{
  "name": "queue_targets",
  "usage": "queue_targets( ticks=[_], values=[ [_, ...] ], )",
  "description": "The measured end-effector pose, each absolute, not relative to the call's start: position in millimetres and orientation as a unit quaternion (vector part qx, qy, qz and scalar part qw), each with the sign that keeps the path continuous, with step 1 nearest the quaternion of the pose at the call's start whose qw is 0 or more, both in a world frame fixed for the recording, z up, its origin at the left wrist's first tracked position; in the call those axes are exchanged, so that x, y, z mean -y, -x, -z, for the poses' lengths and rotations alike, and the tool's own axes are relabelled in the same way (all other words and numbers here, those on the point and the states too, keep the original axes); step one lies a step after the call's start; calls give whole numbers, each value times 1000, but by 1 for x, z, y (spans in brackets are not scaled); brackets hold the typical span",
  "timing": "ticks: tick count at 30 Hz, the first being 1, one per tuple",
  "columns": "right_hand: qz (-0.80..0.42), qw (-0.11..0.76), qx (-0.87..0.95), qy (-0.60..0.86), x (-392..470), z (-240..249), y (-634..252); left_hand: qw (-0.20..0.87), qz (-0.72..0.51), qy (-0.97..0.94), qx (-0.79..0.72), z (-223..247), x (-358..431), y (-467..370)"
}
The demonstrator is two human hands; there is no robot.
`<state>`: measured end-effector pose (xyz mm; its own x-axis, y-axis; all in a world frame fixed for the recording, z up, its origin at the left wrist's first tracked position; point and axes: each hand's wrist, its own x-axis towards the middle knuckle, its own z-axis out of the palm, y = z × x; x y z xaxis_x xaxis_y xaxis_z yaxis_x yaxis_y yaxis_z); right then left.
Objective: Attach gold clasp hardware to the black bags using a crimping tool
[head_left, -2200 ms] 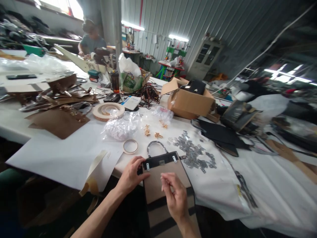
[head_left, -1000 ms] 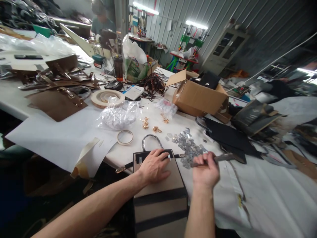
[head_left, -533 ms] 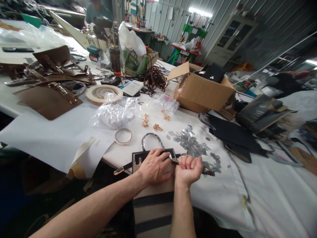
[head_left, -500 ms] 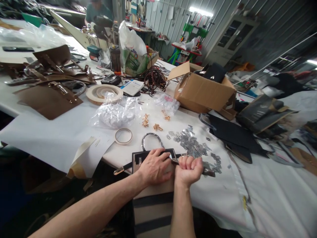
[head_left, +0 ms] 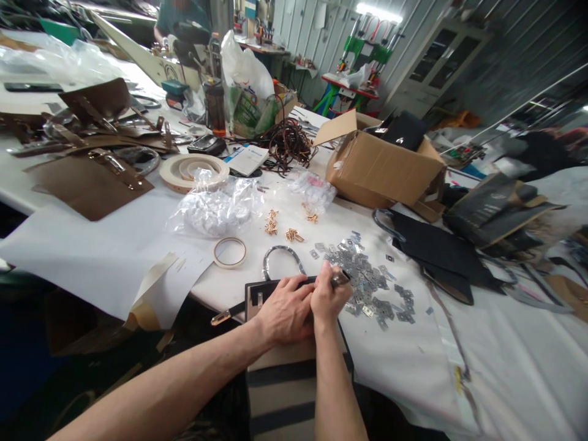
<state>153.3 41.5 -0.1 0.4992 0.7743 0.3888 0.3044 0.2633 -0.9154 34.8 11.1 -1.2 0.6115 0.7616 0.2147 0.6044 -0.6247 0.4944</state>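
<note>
A beige bag panel with black bands (head_left: 282,383) lies at the table's front edge, its wrapped loop handle (head_left: 281,250) pointing away from me. My left hand (head_left: 285,309) rests flat on the panel's upper part, fingers spread. Right beside it, my right hand (head_left: 329,297) is closed round a dark tool with a shiny end (head_left: 340,278); the tool's lower part is hidden by the fingers. A black strap with a gold-coloured metal end (head_left: 221,317) sticks out on the left. Small metal plates (head_left: 362,269) are heaped to the right of the hands.
Gold-coloured fittings (head_left: 293,234), a tape ring (head_left: 229,252) and a plastic bag of white pieces (head_left: 211,211) lie beyond. A cardboard box (head_left: 383,168) stands behind, black pieces (head_left: 441,245) lie right, brown pieces (head_left: 92,184) left. A person (head_left: 184,18) is at the back.
My right hand has moved left and up, close against my left hand, with the dark tool now raised in it. The left hand has barely moved.
</note>
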Motion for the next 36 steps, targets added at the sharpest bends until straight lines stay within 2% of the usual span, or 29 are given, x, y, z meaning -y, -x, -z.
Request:
queue_targets(
  ticks=[3,9,14,21,26,33,36],
  values=[
    [-169,605,495,601,-46,-5,-153,199,-221,-858,-419,1,-11,-35],
    [-364,730,357,455,-45,-31,-186,150,-194,-866,-436,6,-8,-41],
    [-399,712,367,447,-66,-45,-191,132,-192,-869,-436,7,-7,-41],
    [-397,678,346,513,-82,-30,-167,122,-186,-871,-438,3,-7,-40],
    [-329,672,403,527,-63,-20,-169,125,-177,-873,-437,2,-9,-40],
    [-296,746,427,416,-48,-50,-175,127,-185,-873,-434,5,-8,-40],
    [-294,735,436,427,-46,-46,-173,127,-186,-872,-434,4,-7,-41]
  ],
)
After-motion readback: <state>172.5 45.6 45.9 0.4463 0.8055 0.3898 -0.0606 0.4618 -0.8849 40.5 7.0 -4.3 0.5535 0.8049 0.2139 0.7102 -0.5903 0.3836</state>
